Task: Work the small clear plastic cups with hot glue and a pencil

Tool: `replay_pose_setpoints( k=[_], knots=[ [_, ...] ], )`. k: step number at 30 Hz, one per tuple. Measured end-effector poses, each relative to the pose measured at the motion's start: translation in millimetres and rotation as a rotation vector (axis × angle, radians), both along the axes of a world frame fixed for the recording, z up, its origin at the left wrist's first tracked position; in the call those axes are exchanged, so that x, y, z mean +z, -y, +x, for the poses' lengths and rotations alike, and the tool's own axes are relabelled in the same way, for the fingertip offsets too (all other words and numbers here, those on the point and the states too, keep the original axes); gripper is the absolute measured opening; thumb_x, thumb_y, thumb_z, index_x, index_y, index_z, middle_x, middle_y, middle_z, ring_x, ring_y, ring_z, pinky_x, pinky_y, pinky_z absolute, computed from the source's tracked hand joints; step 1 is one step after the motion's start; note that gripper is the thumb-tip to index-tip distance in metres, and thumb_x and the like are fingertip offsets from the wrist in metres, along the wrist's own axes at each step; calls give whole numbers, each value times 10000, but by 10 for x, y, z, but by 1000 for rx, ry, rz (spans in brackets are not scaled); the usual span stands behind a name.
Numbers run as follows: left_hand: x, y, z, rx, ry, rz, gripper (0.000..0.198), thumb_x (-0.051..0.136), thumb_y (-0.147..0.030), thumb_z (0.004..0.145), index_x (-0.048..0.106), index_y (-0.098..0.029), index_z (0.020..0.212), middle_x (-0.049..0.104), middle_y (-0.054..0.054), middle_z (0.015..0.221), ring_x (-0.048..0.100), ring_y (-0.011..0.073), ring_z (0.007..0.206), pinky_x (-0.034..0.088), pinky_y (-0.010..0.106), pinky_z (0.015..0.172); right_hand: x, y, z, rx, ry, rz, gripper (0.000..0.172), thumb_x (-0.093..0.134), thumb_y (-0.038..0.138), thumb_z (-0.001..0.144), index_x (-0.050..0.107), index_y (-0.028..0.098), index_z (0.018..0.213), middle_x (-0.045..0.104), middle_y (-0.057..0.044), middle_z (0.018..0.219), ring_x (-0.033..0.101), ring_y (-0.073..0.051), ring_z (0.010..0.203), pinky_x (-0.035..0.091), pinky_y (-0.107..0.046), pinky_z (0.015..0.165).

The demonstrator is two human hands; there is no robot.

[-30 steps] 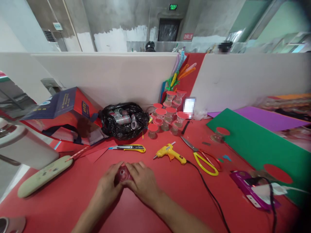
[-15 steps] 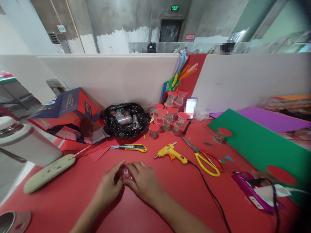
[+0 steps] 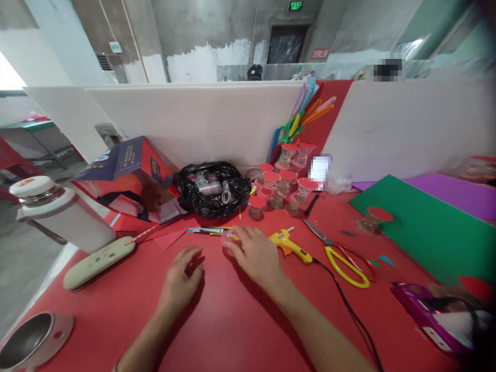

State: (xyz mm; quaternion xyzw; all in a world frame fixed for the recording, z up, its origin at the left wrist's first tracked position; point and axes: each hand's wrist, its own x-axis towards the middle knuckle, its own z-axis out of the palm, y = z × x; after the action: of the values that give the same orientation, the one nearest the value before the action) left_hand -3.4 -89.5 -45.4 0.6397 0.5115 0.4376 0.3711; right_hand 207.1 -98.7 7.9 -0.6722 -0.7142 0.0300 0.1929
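My right hand (image 3: pixel 256 253) is closed round a small clear plastic cup (image 3: pixel 229 237), held low over the red table beside the utility knife (image 3: pixel 209 230); its fingers hide part of the cup and the knife's yellow handle. To the left, my left hand (image 3: pixel 184 274) hovers with fingers bent, thumb and forefinger apart, nothing between them. Just right of my right hand lies a yellow hot glue gun (image 3: pixel 292 247), its nozzle hidden behind the hand. Beyond, clear cups joined to red discs (image 3: pixel 287 176) stand in a cluster. A black plastic bag (image 3: pixel 194 199) holds more clear cups.
Yellow-and-red-handled scissors (image 3: pixel 339 258) lie at the right, near a green sheet (image 3: pixel 430 227) and a purple power strip (image 3: pixel 420 318). A flask (image 3: pixel 73 217), pencil case (image 3: pixel 98 262) and metal-lined cup (image 3: pixel 58 336) stand at the left. A white partition (image 3: pixel 194 119) rises behind.
My hands have parted. The right has carried the small cup forward and right toward the utility knife, while the left has let go of it. The camera view has turned slightly left.
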Motion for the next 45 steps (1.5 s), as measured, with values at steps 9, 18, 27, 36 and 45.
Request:
replay_pose_setpoints(
  k=[9, 18, 27, 36, 45],
  knots=[
    [61, -60, -44, 177, 243, -163, 411, 720, -305, 590, 709, -170, 978, 714, 112, 1020, 704, 257, 924, 552, 362, 786, 96, -832, -26, -115, 229, -88, 313, 548, 400, 983, 664, 141, 1115, 701, -166, 1104, 651, -281, 1055, 502, -321, 784],
    [62, -93, -75, 275, 463, -300, 583, 746, -333, 559, 623, -135, 1093, 698, 138, 951, 689, 269, 915, 561, 348, 684, 170, -863, -48, -100, 259, -100, 292, 561, 364, 981, 660, 141, 1142, 697, -158, 1090, 660, -285, 1043, 492, -315, 761],
    [86, -105, -112, 369, 597, -307, 535, 805, -307, 534, 664, -173, 1032, 688, 101, 949, 663, 249, 946, 540, 310, 694, -5, 83, -177, 461, -77, -113, 265, 603, 379, 941, 677, 262, 1167, 727, -56, 1112, 676, -232, 1005, 494, -310, 801],
    [78, -72, -104, 391, 654, -285, 479, 814, -360, 614, 677, -183, 1037, 682, 40, 918, 622, 137, 743, 492, 261, 683, -16, 59, -428, 624, -84, 16, 331, 558, 431, 986, 669, 204, 1200, 717, -91, 1131, 626, -245, 1016, 502, -363, 855],
    [73, -130, -130, 457, 777, -249, 537, 813, -390, 643, 621, -195, 1104, 656, 59, 1098, 635, 124, 813, 507, 268, 764, -44, -657, -867, 680, 208, -56, 383, 460, 249, 1007, 618, 116, 1329, 543, -144, 1471, 437, -315, 1369, 386, -482, 1088]
  ],
)
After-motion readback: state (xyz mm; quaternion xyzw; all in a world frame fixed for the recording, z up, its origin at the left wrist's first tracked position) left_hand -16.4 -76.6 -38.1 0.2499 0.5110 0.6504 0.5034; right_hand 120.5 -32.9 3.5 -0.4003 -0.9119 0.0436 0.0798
